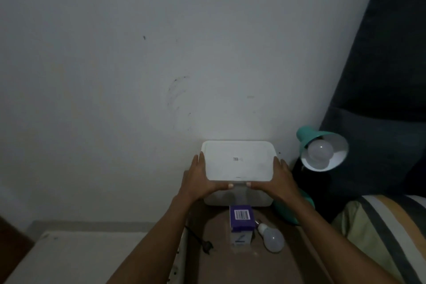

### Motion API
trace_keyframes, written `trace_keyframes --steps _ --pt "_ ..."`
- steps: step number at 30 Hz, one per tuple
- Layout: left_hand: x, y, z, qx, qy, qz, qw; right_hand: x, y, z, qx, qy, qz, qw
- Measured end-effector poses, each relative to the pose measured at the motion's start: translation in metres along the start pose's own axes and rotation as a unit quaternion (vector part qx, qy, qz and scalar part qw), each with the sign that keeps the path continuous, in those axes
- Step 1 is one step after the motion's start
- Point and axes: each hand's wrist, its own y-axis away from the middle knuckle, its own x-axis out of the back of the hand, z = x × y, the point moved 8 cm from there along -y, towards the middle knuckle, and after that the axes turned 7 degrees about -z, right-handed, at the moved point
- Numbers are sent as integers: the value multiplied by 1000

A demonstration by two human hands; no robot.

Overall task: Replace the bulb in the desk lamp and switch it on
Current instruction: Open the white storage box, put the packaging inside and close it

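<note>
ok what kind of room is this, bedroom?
Probably a bedroom, at a bedside table. Striped bedding and a dark padded headboard sit to the right, and a teal desk lamp stands by the plain wall. Both hands, left and right, hold a white lidded box.

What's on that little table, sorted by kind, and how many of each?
Light bulbs: 2, one in the lamp, one lying loose
Desk lamps: 1, teal
White lidded boxes: 1, held by left hand and right hand
Purple cartons: 1
Plugs: 1, black
Total: 6
</note>
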Motion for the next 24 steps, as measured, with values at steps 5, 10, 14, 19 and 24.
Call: trace_keyframes --steps 5,10,14,19,24 --pt "-2 -1 3 -67 48 4 997 -4 -8 8 16 -3 6 1000" --pt "-3 -1 -2 -62 73 25 995 -1 -1 2 29 -14 26 999" --pt "4 1 5 -58 78 38 995 4 2 -4 27 -30 38 998" --pt "21 5 26 -76 84 57 992 18 9 -20 45 -41 64 996" --pt "40 23 46 -81 77 85 990 25 24 -31 26 -17 66 997"
